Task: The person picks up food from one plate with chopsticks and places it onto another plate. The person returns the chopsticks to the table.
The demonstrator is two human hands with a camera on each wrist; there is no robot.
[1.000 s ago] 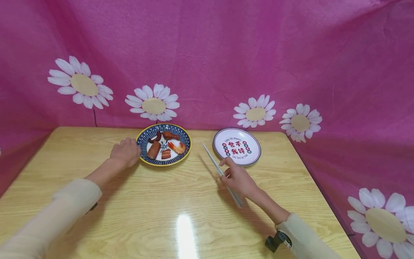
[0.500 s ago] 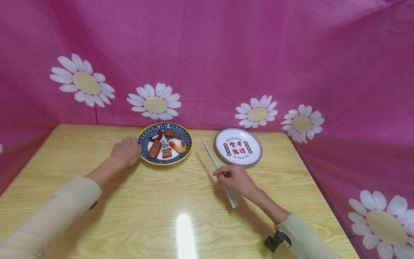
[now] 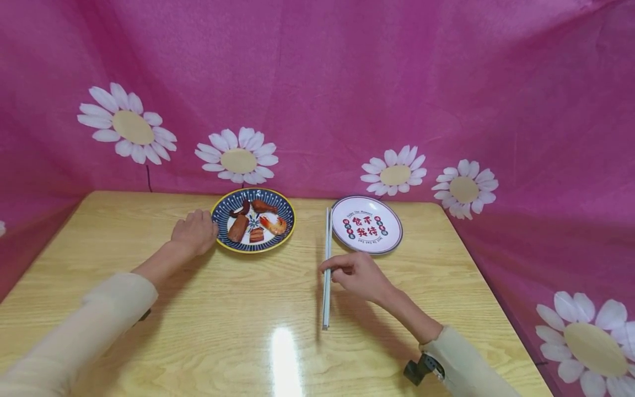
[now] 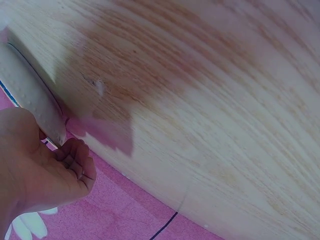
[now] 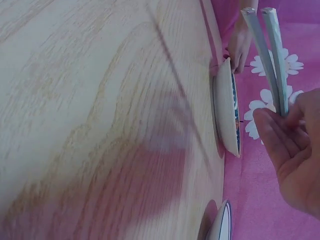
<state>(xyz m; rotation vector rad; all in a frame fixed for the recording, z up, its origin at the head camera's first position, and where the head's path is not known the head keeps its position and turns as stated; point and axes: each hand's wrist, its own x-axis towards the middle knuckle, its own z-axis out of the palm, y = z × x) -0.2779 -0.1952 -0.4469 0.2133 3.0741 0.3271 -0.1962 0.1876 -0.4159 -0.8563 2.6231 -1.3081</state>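
My left hand [image 3: 195,232] pinches the left rim of a blue-patterned plate [image 3: 285,212] with a yellow edge. In the left wrist view the fingers are curled and the plate [image 4: 32,85] shows from its underside. On it lie a drumstick [image 3: 264,207], a shrimp [image 3: 273,225], a layered piece of meat [image 3: 256,236], a brown oblong piece [image 3: 238,228] and a dark curved piece [image 3: 241,208]. My right hand [image 3: 361,275] holds a pair of pale chopsticks [image 3: 326,298] near their middle, above the table. Their thick ends [image 5: 270,30] stand slightly apart in the right wrist view.
A white plate [image 3: 342,210] with red characters lies right of the chopstick tips. Both plates are near the back edge of the wooden table [image 3: 223,331]. Behind hangs a pink cloth [image 3: 317,99] printed with white daisies.
The chopsticks have swung from a slant to nearly straight away from me, tips shifting right toward the white plate. My right index finger has come down onto them. My left hand stays at the rim.
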